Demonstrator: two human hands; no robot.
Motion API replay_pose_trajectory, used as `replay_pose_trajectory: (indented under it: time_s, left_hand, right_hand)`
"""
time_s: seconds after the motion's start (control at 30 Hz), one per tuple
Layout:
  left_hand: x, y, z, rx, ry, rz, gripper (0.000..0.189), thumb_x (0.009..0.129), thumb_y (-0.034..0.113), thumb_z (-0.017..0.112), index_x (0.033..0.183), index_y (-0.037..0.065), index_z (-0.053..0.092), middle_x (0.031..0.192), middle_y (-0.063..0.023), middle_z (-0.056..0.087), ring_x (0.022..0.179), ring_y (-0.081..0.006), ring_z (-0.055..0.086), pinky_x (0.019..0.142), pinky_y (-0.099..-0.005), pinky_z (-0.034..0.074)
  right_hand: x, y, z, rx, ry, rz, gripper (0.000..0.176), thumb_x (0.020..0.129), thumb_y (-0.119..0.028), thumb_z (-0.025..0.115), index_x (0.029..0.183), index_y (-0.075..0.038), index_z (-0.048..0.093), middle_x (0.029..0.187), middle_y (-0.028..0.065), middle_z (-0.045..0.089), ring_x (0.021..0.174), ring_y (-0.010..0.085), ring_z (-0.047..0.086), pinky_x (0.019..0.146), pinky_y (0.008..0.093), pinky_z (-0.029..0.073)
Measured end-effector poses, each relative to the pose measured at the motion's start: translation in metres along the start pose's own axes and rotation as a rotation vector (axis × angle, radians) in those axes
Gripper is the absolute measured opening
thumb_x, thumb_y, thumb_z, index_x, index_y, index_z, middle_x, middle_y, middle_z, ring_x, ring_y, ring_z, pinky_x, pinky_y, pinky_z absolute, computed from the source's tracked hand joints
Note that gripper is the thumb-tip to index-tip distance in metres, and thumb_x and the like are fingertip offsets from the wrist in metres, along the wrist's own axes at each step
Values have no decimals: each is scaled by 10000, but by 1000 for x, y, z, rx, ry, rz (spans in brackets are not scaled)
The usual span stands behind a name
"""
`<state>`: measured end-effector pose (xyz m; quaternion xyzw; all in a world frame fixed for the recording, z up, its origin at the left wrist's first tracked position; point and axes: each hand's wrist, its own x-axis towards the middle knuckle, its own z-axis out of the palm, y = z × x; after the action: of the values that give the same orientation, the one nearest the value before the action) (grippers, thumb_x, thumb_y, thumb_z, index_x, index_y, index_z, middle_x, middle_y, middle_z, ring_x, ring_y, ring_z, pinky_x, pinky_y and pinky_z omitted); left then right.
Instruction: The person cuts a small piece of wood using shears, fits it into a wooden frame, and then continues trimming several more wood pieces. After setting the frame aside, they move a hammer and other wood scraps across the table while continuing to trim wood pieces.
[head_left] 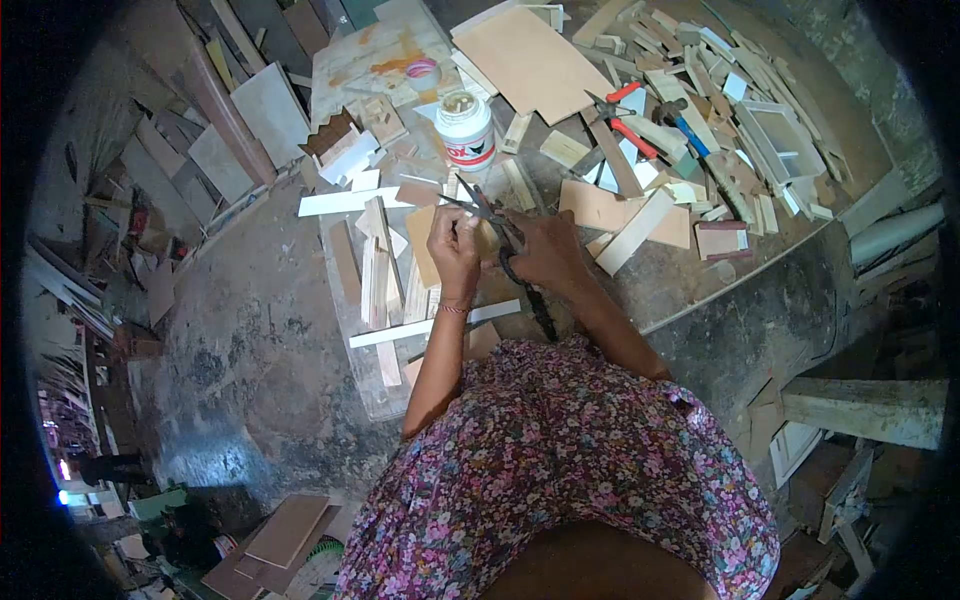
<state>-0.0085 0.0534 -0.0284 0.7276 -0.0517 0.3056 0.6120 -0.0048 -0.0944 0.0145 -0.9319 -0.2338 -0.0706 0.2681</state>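
Near the middle of the view, my right hand [545, 250] is wrapped round dark scissors [487, 210], whose blades point up and left and stand apart. Beside the blades, my left hand [455, 245] is closed, its thumb and fingers pressed together; whatever it pinches is too small to make out. A white jar [465, 135] with a red label stands open just beyond my hands. Wood strips [375, 270] lie on the table left of my left hand, and a white strip [435, 324] lies nearer my body.
Pliers with red handles [630, 125], a hammer with a blue handle part [690, 132] and piled wood scraps [650, 60] lie at the right. A tan board [525, 60] lies at the back. A small pink-rimmed cup [423, 75] stands behind the jar.
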Motion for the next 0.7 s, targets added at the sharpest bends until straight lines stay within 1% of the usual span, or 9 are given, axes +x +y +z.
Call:
replay_pose_trajectory:
  time_s: [0.07, 0.13, 0.17, 0.23, 0.33, 0.43, 0.53, 0.67, 0.7]
  left_hand:
    - [-1, 6, 4, -56, 49, -58, 86, 772, 19, 539, 749, -13, 463, 726, -60, 463, 688, -141, 448, 645, -239, 378]
    - [-2, 8, 3, -62, 35, -90, 86, 777, 27, 533, 746, -8, 461, 721, -51, 462, 679, -135, 443, 639, -237, 375]
    - [-2, 9, 3, -65, 27, -107, 87, 779, 32, 530, 745, -5, 460, 719, -47, 461, 675, -131, 440, 636, -236, 374]
    - [-3, 6, 2, -49, 26, -81, 87, 782, 40, 526, 744, -3, 461, 710, -49, 459, 664, -138, 438, 631, -241, 376]
    - [-5, -2, 4, 5, 46, -19, 96, 784, 51, 524, 741, -4, 458, 710, -62, 459, 655, -152, 442, 629, -250, 382]
    - [-6, -6, 9, 19, 79, 9, 106, 783, 60, 526, 742, -7, 455, 721, -78, 461, 661, -168, 450, 637, -263, 390]
    - [-8, -3, 15, -8, 91, 15, 109, 780, 63, 529, 747, -10, 456, 736, -88, 467, 678, -180, 461, 650, -273, 395]
    - [-9, -4, 14, 1, 78, 64, 97, 776, 54, 533, 760, -12, 463, 759, -93, 479, 711, -186, 472, 665, -273, 398]
    - [-9, -5, 12, -2, 79, 15, 94, 776, 50, 533, 760, -13, 466, 760, -92, 487, 709, -185, 477, 663, -272, 400]
  right_hand:
    - [-1, 0, 2, 3, 22, -11, 621, 580, -340, 690, 1136, -113, 535, 625, 125, 580, 612, 276, 548, 655, 371, 326]
    - [-3, 2, 7, 13, 79, -35, 599, 588, -328, 680, 1129, -112, 540, 605, 127, 572, 593, 280, 538, 656, 371, 326]
    - [-3, 3, 7, -18, 50, -35, 608, 585, -346, 684, 1128, -111, 540, 600, 127, 569, 588, 281, 534, 658, 370, 324]
    - [-3, 3, 4, -80, -7, -31, 629, 580, -383, 692, 1125, -108, 541, 591, 126, 565, 578, 282, 527, 663, 370, 321]
    - [-2, 2, 5, -52, -44, 7, 639, 582, -392, 686, 1132, -104, 537, 603, 137, 567, 604, 290, 538, 668, 370, 322]
    - [-1, -11, -16, -31, -143, 75, 608, 590, -343, 668, 1135, -108, 536, 624, 134, 583, 627, 286, 553, 670, 367, 330]
    - [-2, -6, -4, 19, 2, 46, 590, 595, -332, 658, 1129, -113, 540, 645, 124, 602, 645, 284, 568, 677, 367, 338]
    - [-1, 4, 7, 0, -100, 86, 637, 581, -417, 679, 1121, -108, 543, 703, 148, 613, 667, 302, 570, 688, 383, 346]
    - [0, 4, 7, 32, -103, 79, 638, 579, -421, 682, 1117, -106, 545, 708, 156, 611, 667, 307, 567, 688, 388, 348]
